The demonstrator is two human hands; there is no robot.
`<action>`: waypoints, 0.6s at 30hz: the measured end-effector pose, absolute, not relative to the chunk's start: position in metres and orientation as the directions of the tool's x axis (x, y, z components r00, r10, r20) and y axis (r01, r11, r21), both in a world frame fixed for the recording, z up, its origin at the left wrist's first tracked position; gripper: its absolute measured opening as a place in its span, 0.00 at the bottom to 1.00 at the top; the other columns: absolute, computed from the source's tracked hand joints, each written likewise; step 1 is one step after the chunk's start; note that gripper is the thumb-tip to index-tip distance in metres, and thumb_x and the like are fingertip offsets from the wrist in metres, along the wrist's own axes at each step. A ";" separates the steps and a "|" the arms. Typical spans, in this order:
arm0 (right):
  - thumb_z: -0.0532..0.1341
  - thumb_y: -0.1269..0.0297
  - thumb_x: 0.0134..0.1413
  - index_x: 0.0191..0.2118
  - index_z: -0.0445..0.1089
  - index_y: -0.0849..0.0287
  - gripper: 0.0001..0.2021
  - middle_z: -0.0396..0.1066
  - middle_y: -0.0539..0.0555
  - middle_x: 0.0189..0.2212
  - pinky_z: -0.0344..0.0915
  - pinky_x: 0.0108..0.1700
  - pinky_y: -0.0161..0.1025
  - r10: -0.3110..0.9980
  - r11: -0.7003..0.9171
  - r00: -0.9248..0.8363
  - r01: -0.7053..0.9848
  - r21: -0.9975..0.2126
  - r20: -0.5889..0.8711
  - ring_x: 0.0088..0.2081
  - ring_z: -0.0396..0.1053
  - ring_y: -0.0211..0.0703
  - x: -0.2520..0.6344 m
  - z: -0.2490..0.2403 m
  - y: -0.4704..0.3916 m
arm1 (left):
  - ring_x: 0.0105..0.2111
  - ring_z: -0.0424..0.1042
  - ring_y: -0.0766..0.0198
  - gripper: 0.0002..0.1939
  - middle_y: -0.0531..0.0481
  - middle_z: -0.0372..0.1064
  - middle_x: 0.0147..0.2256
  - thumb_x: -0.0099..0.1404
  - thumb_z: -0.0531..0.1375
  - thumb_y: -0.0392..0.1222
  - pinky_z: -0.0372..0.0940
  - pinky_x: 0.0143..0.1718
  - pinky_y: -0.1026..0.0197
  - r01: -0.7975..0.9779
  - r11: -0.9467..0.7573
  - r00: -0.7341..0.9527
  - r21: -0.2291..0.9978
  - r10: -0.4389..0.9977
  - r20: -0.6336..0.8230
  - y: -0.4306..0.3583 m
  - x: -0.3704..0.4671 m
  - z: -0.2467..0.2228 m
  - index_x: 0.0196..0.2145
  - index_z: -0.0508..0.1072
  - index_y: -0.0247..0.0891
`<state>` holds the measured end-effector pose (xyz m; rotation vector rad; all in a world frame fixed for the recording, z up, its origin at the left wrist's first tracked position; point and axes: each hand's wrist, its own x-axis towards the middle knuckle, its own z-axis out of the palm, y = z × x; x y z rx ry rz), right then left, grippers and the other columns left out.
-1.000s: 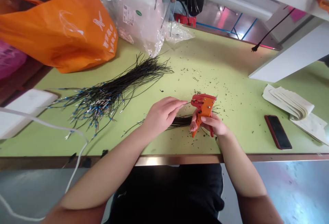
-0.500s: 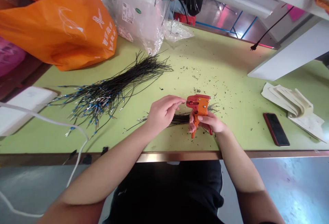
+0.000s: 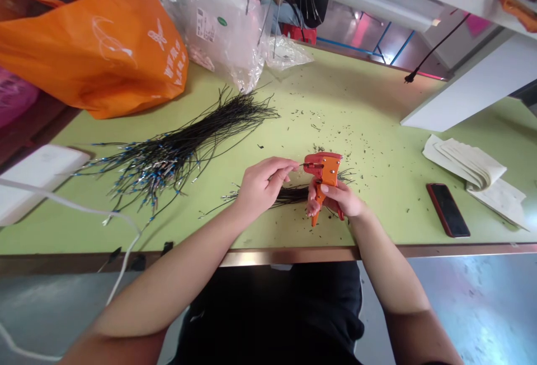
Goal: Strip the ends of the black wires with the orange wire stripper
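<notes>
An orange-and-red, pistol-shaped hand tool point(image 3: 329, 168) is held just above the near middle of the pale green tabletop point(image 3: 377, 85), its head pointing left. The right hand point(image 3: 344, 197) is clamped on its grip, fingers wrapped around the handles. The left hand point(image 3: 260, 184) has thumb and fingertips together, pinching a thin black wire point(image 3: 301, 165) whose end meets the tool's head; how far it goes in is too small to tell.

Below both hands, a small bundle of black wires point(image 3: 291, 195) lies crosswise, a little way in from the table's brownish metallic front edge point(image 3: 289, 256), over which both forearms reach. Small dark scraps point(image 3: 315, 127) scatter over the surface beyond the tool.

To the left, a larger bundle of black wires with blue and silvery ends point(image 3: 201, 133) lies aslant, well apart from the tool. An orange printed bag point(image 3: 96, 57) and a clear plastic bag point(image 3: 230, 18) bound that side. A stretch of green surface separates the right hand from a black phone in a red case point(image 3: 448, 210), which is near the front edge.
</notes>
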<state>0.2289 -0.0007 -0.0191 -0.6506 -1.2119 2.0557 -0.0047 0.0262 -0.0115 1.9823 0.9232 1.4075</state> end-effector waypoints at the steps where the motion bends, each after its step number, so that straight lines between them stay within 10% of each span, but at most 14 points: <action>1: 0.65 0.48 0.66 0.40 0.71 0.62 0.18 0.72 0.50 0.27 0.77 0.39 0.43 0.747 -0.354 -0.659 -0.280 -0.892 -0.089 0.32 0.78 0.43 0.229 -0.019 -0.001 | 0.26 0.76 0.72 0.10 0.51 0.82 0.37 0.76 0.57 0.36 0.73 0.33 0.68 0.240 -0.631 0.230 0.738 0.775 0.588 0.026 -0.005 -0.011 0.44 0.79 0.40; 18: 0.64 0.49 0.67 0.39 0.71 0.62 0.17 0.74 0.50 0.28 0.77 0.38 0.41 0.759 -0.318 -0.647 -0.268 -0.909 -0.075 0.32 0.78 0.42 0.228 -0.020 0.000 | 0.34 0.83 0.63 0.10 0.51 0.83 0.38 0.75 0.58 0.37 0.78 0.40 0.61 0.376 -0.645 0.327 0.665 0.764 0.556 0.030 -0.004 -0.018 0.46 0.80 0.42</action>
